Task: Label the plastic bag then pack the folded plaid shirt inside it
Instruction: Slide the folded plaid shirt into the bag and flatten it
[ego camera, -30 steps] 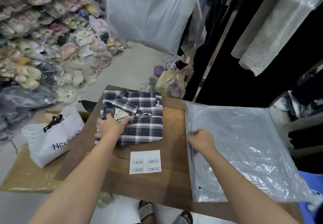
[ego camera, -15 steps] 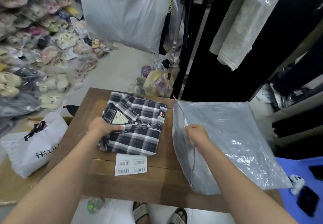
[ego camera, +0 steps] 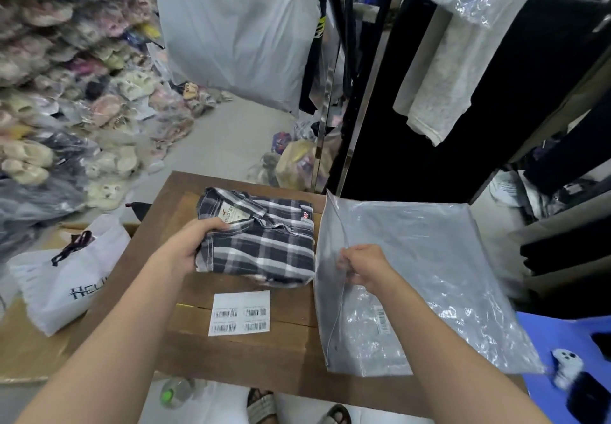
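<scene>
From my seat at the feed, both of the person's arms are bare from the lower frame edge up to the wrists, with no sleeve edge showing. The left hand (ego camera: 195, 242) and the right hand (ego camera: 362, 266) are ungloved. I see no watch, ring or band on either wrist, though the wide lens softens detail there. Below the near edge of the surface, two feet show on the floor in open sandals: the left grey strap sandal (ego camera: 263, 407) has a broad ribbed band across the foot, and the right dark sandal (ego camera: 337, 415) is cut off by the frame, toes exposed.
</scene>
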